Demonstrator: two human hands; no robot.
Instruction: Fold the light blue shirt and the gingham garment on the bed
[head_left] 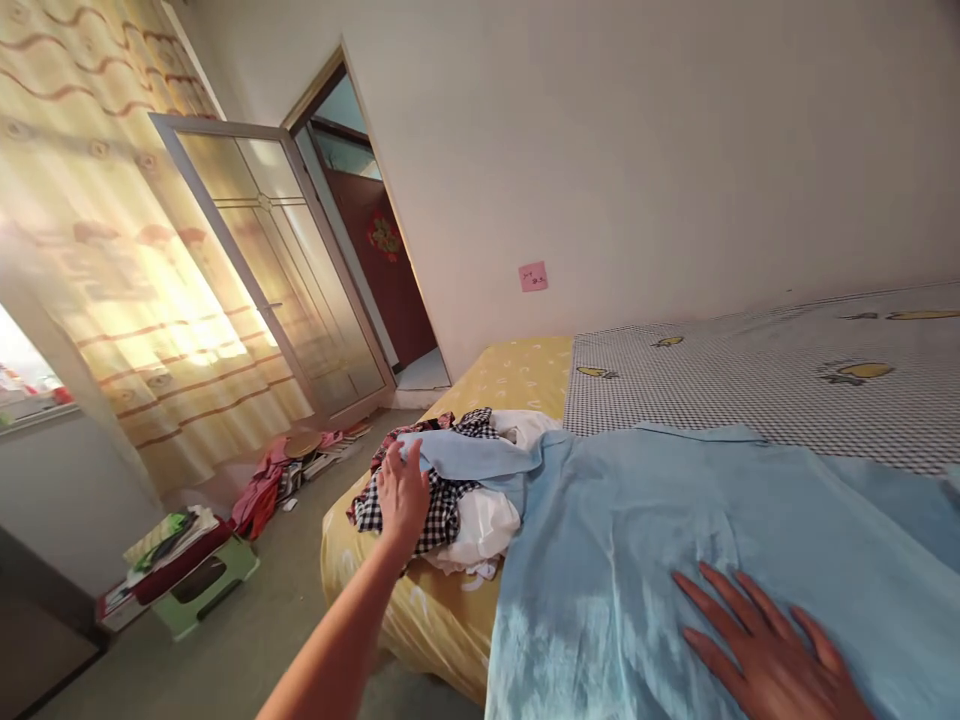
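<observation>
A light blue shirt [660,540] lies spread across the near part of the bed. My right hand [765,650] rests flat on it with fingers spread, holding nothing. My left hand [401,495] reaches out to the end of the shirt's blue sleeve [465,455], fingers closed at the cuff. The sleeve lies over a pile of clothes: a black-and-white checked garment [442,510] and white fabric [487,525].
The bed has a yellow sheet [517,375] and a grey checked cover [750,385]. An open glass door [277,270] and a curtain [97,250] stand at left. Books, red cloth [259,495] and a green stool [202,590] clutter the floor.
</observation>
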